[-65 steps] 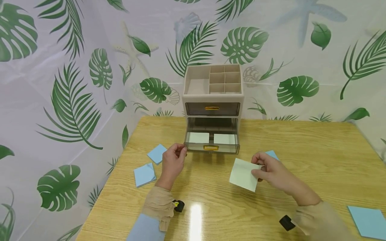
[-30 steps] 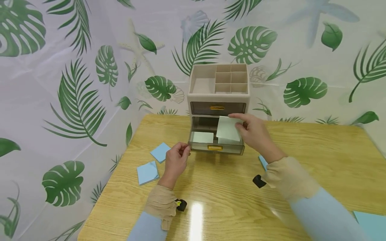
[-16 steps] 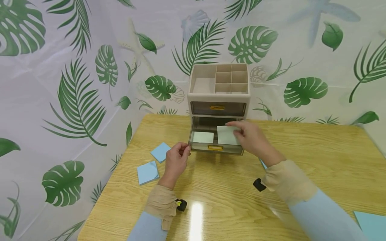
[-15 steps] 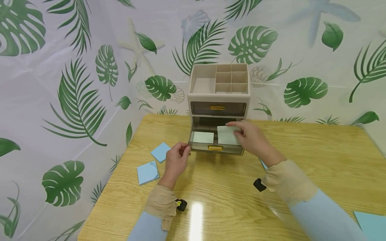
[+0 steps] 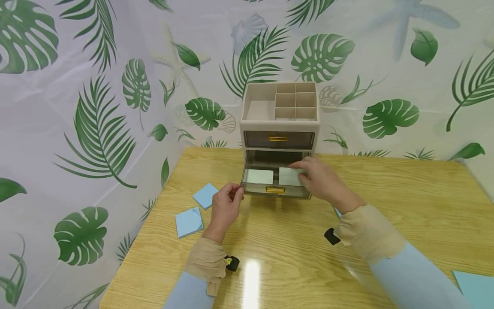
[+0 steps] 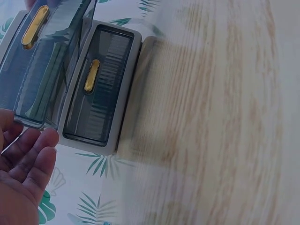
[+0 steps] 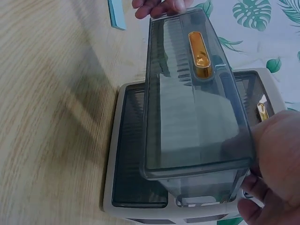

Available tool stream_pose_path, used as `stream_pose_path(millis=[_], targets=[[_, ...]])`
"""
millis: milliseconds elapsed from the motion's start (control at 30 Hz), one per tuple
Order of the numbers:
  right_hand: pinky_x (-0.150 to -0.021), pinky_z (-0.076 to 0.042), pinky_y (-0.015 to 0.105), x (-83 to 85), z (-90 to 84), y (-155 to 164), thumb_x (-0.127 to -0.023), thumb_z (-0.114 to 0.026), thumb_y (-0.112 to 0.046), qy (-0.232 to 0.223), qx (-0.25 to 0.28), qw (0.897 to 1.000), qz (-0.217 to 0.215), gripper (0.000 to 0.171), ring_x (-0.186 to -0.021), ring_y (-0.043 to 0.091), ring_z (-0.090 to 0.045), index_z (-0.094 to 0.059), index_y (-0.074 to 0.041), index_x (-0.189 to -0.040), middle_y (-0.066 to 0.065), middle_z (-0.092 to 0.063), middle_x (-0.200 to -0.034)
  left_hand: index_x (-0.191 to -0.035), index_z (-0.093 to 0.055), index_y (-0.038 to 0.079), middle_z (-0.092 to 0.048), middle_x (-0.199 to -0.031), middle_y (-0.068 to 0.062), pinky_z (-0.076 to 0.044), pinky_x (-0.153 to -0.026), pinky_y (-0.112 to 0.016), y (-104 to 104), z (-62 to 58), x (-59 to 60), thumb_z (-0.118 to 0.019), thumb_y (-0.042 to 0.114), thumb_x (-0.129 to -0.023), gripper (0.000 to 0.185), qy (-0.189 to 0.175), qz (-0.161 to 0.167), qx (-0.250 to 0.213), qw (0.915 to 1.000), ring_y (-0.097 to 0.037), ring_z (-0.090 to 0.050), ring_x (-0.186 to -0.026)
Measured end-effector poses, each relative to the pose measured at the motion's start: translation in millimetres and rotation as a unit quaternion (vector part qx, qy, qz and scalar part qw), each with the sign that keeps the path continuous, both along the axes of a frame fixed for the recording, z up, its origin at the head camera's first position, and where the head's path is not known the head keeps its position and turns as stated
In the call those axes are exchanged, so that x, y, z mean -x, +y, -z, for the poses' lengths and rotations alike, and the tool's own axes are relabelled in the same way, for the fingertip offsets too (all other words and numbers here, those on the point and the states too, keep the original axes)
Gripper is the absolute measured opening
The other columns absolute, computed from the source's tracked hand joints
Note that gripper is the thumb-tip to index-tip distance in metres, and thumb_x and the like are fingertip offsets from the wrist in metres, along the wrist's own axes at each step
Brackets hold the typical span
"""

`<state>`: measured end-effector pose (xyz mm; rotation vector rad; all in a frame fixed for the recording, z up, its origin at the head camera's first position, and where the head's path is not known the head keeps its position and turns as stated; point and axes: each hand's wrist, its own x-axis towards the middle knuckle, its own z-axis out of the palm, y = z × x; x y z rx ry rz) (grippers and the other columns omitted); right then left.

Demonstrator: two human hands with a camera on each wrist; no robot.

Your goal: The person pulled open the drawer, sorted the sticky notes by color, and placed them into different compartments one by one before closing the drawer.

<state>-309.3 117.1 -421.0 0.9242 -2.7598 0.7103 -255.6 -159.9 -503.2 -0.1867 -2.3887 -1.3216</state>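
Note:
A beige desk organizer [image 5: 279, 124] stands at the table's back, its lower smoky drawer [image 5: 275, 182] pulled out. My left hand [image 5: 235, 195] pinches the drawer's front left corner; the left wrist view shows its fingers [image 6: 40, 145] against that corner. My right hand [image 5: 305, 171] reaches into the drawer's right half and holds a pale green note [image 5: 289, 176] lying low inside. A second green note [image 5: 259, 176] lies in the left half. In the right wrist view the drawer [image 7: 192, 108] with its gold handle [image 7: 200, 49] fills the frame, and my right hand [image 7: 276, 159] is at its end.
Two blue notes [image 5: 206, 195] [image 5: 188, 221] lie left of my left hand. Another blue note [image 5: 336, 211] peeks from under my right forearm, and one [image 5: 474, 287] sits at the near right corner. The upper drawer [image 5: 278, 138] is closed. Leaf-print curtains surround the wooden table [image 5: 405, 201].
My right hand carried the green note from the table up over the drawer, then lowered it into the right half. The left hand stayed on the drawer corner.

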Motion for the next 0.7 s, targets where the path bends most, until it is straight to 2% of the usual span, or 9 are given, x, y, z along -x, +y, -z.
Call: stream_pose_path(millis=[100,200,400,467,567,633,700], targets=[[-0.086,-0.043,0.047,2.4,0.2,-2,-0.088,-0.057,0.0,0.059,-0.028,0.998,0.009,0.029,-0.101,0.034,-0.053,-0.07,-0.004,-0.113,0.014,-0.066,-0.105,-0.095,-0.068,0.008,-0.069,-0.079,-0.004,-0.048,-0.056,-0.025,0,0.1,-0.3,-0.06,0.021,-0.097,0.016,0.002,0.0,0.0,1.0,-0.01,-0.062,-0.067],[-0.084,-0.041,0.05,5.0,-1.2,-4,-0.086,-0.06,-0.002,0.082,-0.065,0.994,0.03,0.027,-0.1,0.035,-0.051,-0.073,-0.008,-0.109,0.012,-0.067,-0.102,-0.095,-0.068,0.008,-0.069,-0.079,-0.003,-0.048,-0.056,-0.025,0,0.8,-0.3,-0.06,0.021,-0.097,0.015,0.005,0.0,0.001,1.0,-0.01,-0.062,-0.067],[-0.079,-0.032,0.056,8.6,-9.4,-8,-0.087,-0.063,-0.006,0.036,-0.123,0.99,0.064,0.028,-0.105,0.036,-0.046,-0.074,-0.016,-0.111,0.009,-0.068,-0.113,-0.095,-0.068,0.008,-0.069,-0.079,-0.005,-0.048,-0.056,-0.025,0,0.4,0.5,-0.06,0.021,-0.097,0.015,0.004,-0.001,0.0,1.0,-0.01,-0.063,-0.067],[-0.085,-0.029,0.061,9.5,-12.1,-9,-0.086,-0.064,-0.009,0.023,-0.138,0.988,0.066,0.029,-0.111,0.036,-0.045,-0.074,-0.018,-0.112,0.009,-0.068,-0.114,-0.094,-0.068,0.007,-0.069,-0.079,-0.007,-0.048,-0.056,-0.025,1,0.0,0.3,-0.06,0.02,-0.097,0.015,0.002,0.0,-0.001,1.0,-0.011,-0.063,-0.067],[-0.096,-0.017,0.071,11.4,-14.9,-9,-0.086,-0.065,-0.013,-0.004,-0.161,0.985,0.063,0.031,-0.122,0.034,-0.041,-0.072,-0.02,-0.115,0.009,-0.065,-0.121,-0.094,-0.068,0.007,-0.069,-0.079,-0.008,-0.048,-0.056,-0.026,1,-0.5,-0.2,-0.06,0.019,-0.097,0.015,0.002,0.001,-0.003,1.0,-0.011,-0.063,-0.067],[-0.099,-0.007,0.076,12.5,-16.2,-9,-0.088,-0.065,-0.016,-0.021,-0.181,0.982,0.057,0.03,-0.127,0.032,-0.039,-0.071,-0.021,-0.117,0.01,-0.063,-0.125,-0.095,-0.068,0.007,-0.069,-0.079,-0.008,-0.048,-0.056,-0.026,1,-0.5,-0.5,-0.06,0.019,-0.097,0.014,0.0,0.0,-0.003,1.0,-0.012,-0.063,-0.067],[-0.099,-0.004,0.077,13.7,-16.5,-8,-0.091,-0.063,-0.019,-0.035,-0.197,0.979,0.05,0.03,-0.131,0.031,-0.037,-0.07,-0.02,-0.12,0.011,-0.059,-0.13,-0.095,-0.068,0.007,-0.069,-0.079,-0.006,-0.048,-0.056,-0.025,1,-0.7,-0.9,-0.06,0.019,-0.097,0.014,-0.002,-0.001,-0.004,1.0,-0.011,-0.062,-0.067]])
